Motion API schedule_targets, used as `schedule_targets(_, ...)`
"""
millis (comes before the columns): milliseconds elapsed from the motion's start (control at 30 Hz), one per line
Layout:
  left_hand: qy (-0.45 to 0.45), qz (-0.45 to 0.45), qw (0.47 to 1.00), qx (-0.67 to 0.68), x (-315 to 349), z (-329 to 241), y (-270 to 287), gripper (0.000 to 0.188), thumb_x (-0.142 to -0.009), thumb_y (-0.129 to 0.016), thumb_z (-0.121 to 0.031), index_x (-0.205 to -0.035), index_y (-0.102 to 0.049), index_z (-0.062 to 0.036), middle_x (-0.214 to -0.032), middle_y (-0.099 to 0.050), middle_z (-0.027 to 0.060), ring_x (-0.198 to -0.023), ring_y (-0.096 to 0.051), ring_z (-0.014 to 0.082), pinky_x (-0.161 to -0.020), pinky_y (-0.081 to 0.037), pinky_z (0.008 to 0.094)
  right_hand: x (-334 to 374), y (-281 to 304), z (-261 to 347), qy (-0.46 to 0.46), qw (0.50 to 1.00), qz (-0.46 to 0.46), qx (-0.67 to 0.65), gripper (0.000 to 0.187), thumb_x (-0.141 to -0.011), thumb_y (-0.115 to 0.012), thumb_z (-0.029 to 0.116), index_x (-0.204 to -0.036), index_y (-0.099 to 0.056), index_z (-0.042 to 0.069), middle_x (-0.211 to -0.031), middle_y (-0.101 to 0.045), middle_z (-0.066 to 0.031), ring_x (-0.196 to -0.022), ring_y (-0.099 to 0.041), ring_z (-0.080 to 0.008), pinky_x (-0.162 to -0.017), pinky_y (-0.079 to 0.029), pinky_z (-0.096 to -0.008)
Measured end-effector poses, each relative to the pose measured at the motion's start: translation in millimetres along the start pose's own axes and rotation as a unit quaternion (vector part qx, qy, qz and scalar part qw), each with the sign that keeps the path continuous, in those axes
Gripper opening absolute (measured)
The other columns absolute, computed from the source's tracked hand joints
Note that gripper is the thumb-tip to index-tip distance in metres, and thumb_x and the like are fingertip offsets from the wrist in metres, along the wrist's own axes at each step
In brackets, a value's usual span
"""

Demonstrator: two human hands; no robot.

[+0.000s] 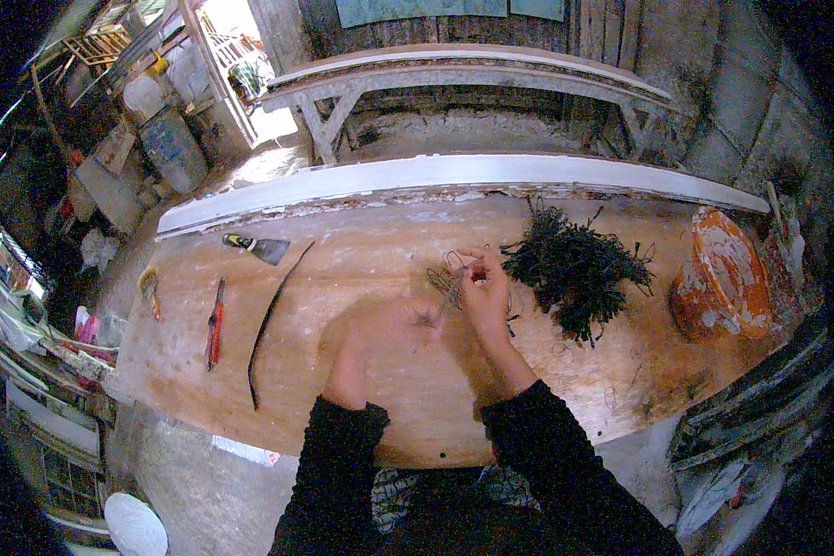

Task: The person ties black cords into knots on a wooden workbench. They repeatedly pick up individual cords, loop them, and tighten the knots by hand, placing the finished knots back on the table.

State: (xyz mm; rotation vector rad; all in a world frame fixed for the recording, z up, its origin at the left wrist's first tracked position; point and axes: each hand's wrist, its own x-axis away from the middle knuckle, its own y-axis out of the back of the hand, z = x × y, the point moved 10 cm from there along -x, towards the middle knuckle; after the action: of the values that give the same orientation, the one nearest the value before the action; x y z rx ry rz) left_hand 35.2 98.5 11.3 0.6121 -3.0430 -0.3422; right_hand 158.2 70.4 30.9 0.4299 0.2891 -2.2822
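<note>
My left hand is closed over the middle of the wooden table, its fingers around the lower end of a small bunch of thin bent wires. Pressed close to it, my right hand pinches at the upper wires, where a loop sticks out past the fingertips. Exactly how each finger meets the wire is too small to make out. Just right of my right hand lies a tangled heap of black twisted wire-like ties. A few loose thin pieces are scattered below that heap.
Left on the table lie a putty knife, a red-handled tool, a long dark strip and a small brush. An orange plaster-smeared bucket lies tipped at right. A long white moulding borders the far edge; behind stands a bench.
</note>
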Motion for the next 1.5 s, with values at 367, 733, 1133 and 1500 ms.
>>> schedule_targets(367, 0.108, -0.454, 0.881, -0.079, 43.1, 39.5, 112.7, 0.013, -0.069, -0.058, -0.014, -0.075, -0.060, -0.0030, -0.063, -0.055, 0.0016, -0.057, -0.050, 0.0106, -0.052, -0.040, 0.0250, 24.2, -45.6, -27.3, -0.197, 0.953, 0.227, -0.033, 0.009, -0.070, -0.060, 0.010, -0.075, -0.060, 0.004, -0.075, -0.056, 0.0001, -0.065, -0.049, -0.0079, -0.059, -0.039, -0.0201)
schedule_targets(733, 0.077, -0.424, 0.894, -0.121, 35.1, 39.5, 114.3, 0.015, -0.070, -0.058, -0.011, -0.080, -0.060, 0.0008, -0.071, -0.060, 0.0077, -0.064, -0.055, 0.0145, -0.060, -0.042, 0.0260, 49.5, -72.7, -6.8, -0.244, 0.902, 0.315, -0.169, 0.005, -0.070, -0.060, 0.006, -0.075, -0.059, 0.006, -0.071, -0.057, 0.0001, -0.065, -0.052, -0.0086, -0.061, -0.041, -0.0212)
schedule_targets(1133, 0.115, -0.075, 0.990, 0.031, -1.9, 6.4, 1.6, 0.007, -0.073, -0.055, -0.006, -0.079, -0.055, -0.0044, -0.073, -0.055, -0.0013, -0.067, -0.050, 0.0079, -0.063, -0.042, 0.0219, 0.6, -13.4, -15.7, -0.055, 0.995, 0.071, 0.045, 0.007, -0.070, -0.055, -0.001, -0.072, -0.051, 0.004, -0.060, -0.049, 0.0013, -0.056, -0.044, -0.0067, -0.052, -0.036, -0.0189)
schedule_targets(1500, 0.063, -0.405, 0.909, -0.073, 35.5, 11.6, 91.2, 0.010, -0.070, -0.059, -0.012, -0.075, -0.057, -0.0042, -0.064, -0.054, 0.0005, -0.057, -0.049, 0.0095, -0.052, -0.040, 0.0220, 1.3, -10.9, -9.6, -0.116, 0.989, 0.084, 0.033, 0.006, -0.070, -0.061, 0.012, -0.070, -0.061, 0.006, -0.069, -0.055, -0.0021, -0.066, -0.048, -0.0101, -0.060, -0.037, -0.0235)
